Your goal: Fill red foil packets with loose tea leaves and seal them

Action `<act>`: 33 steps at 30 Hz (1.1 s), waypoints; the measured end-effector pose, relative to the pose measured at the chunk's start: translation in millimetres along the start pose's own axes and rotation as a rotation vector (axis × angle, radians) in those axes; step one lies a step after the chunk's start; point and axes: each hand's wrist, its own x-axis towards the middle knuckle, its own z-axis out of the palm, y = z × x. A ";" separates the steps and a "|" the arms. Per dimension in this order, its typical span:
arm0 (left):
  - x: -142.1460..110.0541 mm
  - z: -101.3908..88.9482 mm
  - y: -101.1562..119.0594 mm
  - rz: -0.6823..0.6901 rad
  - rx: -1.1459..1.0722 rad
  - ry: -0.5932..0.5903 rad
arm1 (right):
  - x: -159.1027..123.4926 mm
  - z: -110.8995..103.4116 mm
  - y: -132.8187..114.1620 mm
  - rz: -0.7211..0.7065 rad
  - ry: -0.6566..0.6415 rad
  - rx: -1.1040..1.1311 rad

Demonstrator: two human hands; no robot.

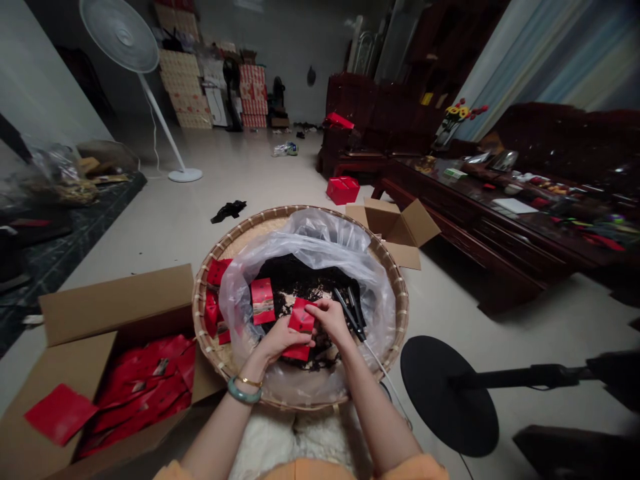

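A red packet is gripped between the left hand and the right hand. Both hands are closed on it, with the edges pinched by the fingers, and it is held just above the leaves. A red piece is seen directly below the left hand's fingers, but whether it belongs to the same packet cannot be told.

Directly beneath the grip, a heap of dark loose leaves is contained in a clear plastic bag, which is spread inside a round woven bamboo tray. Just left of the grip, a red sachet is laid on the leaves, and more red sachets are gathered further left, near the tray's inner edge. Just right of the grip, a black corded tool is lying over the bag, and its white cord is led down past the tray's rim. A jade bangle and a gold bracelet are worn on the left wrist.

Left of the tray, an open cardboard carton is filled with red packets. Ahead of the grip, beyond the tray, an open cardboard box and a red box are placed on the floor.
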 end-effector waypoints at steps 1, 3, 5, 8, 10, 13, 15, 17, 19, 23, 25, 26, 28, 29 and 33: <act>-0.9 -0.1 0.1 -0.020 0.015 -0.026 | 0.7 -1.5 0.2 -0.009 0.017 0.007; -1.8 -0.8 -0.6 -0.044 0.037 -0.067 | 1.7 -4.7 0.6 -0.014 0.041 0.021; -1.5 -1.6 -2.1 -0.048 0.044 -0.081 | 1.8 -6.8 0.7 -0.007 0.048 0.035; -0.8 -2.2 -4.0 -0.052 0.035 -0.081 | 0.3 -7.5 0.2 0.002 0.039 0.042; -0.7 -2.2 -4.7 -0.054 0.034 -0.079 | -0.8 -7.0 -0.1 0.008 0.034 0.043; -0.2 -2.3 -5.5 -0.043 0.046 -0.080 | -1.0 -6.8 0.7 0.015 0.031 0.049; 0.9 -2.3 -5.9 -0.020 0.027 -0.070 | -0.4 -7.2 2.1 0.013 0.039 0.055; 2.5 -2.0 -6.0 0.005 -0.032 -0.044 | 0.4 -7.8 3.8 0.014 0.041 0.065; 4.0 -1.6 -6.2 0.022 -0.088 -0.005 | 1.1 -8.1 5.5 0.022 0.032 0.079; 5.1 -0.9 -7.0 0.041 -0.120 0.041 | 2.0 -7.6 9.1 0.031 0.032 0.104; 5.2 -1.0 -7.6 0.033 -0.130 0.045 | 2.3 -7.5 10.6 0.028 0.037 0.107; 5.3 -1.4 -8.1 0.025 -0.137 0.046 | 2.4 -7.5 11.2 0.024 0.037 0.107; 6.2 -2.5 -9.5 0.010 -0.169 0.034 | 2.2 -7.4 11.6 0.017 0.037 0.108; 6.9 -3.4 -10.5 -0.002 -0.198 0.022 | 2.0 -7.3 11.5 0.013 0.036 0.108; 10.4 -7.5 -15.0 -0.055 -0.299 -0.014 | 1.0 -5.7 11.6 -0.008 0.022 0.104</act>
